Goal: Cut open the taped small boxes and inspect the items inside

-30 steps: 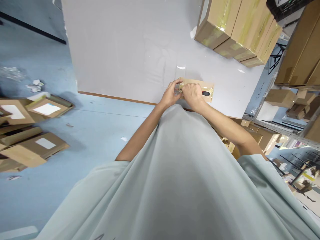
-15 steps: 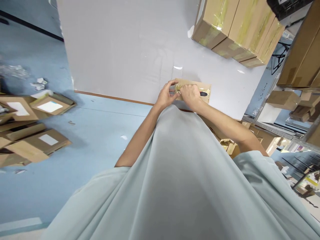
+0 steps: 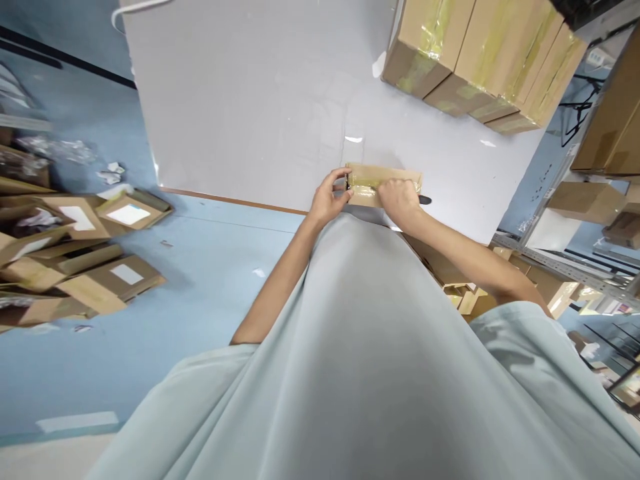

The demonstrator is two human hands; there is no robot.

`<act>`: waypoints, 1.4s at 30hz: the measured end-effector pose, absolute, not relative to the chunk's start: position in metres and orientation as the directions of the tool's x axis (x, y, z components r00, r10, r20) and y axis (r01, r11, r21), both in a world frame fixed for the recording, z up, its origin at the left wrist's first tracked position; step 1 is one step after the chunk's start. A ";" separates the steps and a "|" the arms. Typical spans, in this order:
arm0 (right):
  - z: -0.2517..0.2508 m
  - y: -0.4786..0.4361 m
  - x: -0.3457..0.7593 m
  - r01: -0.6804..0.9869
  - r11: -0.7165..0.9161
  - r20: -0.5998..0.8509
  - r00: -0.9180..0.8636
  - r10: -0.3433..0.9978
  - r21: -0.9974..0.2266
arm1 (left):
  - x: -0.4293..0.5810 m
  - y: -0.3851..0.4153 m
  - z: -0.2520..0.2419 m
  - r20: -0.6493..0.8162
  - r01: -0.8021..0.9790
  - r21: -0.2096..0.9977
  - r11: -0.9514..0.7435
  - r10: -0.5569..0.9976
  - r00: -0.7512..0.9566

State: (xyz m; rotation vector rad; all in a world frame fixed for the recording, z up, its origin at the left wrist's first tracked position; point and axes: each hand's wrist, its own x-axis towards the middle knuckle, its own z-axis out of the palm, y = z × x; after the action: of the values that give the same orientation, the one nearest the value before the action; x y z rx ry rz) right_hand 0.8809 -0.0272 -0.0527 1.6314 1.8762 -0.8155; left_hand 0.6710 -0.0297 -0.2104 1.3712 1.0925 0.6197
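Observation:
A small cardboard box (image 3: 364,198) with shiny yellowish tape along its top lies at the near edge of the grey-white table (image 3: 225,100). My left hand (image 3: 327,199) grips the box's left end, fingers over the far side and thumb nearer me. Closed in a fist over the right part of the box is my right hand (image 3: 400,200). From that fist a dark tool handle (image 3: 425,200) sticks out to the right. The tool's other end is hidden under my fingers.
Several taped cardboard boxes (image 3: 450,60) stand in a row at the table's far right. Opened cartons (image 3: 107,277) lie on the blue floor at left. Shelving with boxes (image 3: 580,201) is at right. White scraps lie on the table.
My right hand has slid rightward along the box, away from my left hand, with the dark handle. My left hand still holds the left end. The view has shifted slightly.

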 end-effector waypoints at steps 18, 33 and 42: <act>-0.043 -0.064 0.981 0.992 0.012 -0.770 0.089 0.631 0.124 | 0.676 -0.030 -0.204 -0.352 0.329 0.914 0.236 0.865 0.358; -0.093 -0.124 1.061 0.639 -0.607 -0.528 0.347 0.775 -0.473 | 0.635 -0.022 -0.220 -0.403 0.299 0.901 0.313 0.858 0.319; -0.122 -0.122 0.930 0.194 -0.590 -0.481 0.410 0.775 -0.784 | 0.609 -0.003 -0.231 -0.377 0.383 0.879 0.283 0.905 0.197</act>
State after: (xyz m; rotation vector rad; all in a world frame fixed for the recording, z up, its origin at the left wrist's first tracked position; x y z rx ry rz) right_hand 0.9301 -0.1222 -0.1220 3.1163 1.2618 -1.7875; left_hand 0.6094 -0.0026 -0.2312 1.3017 1.3916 0.5677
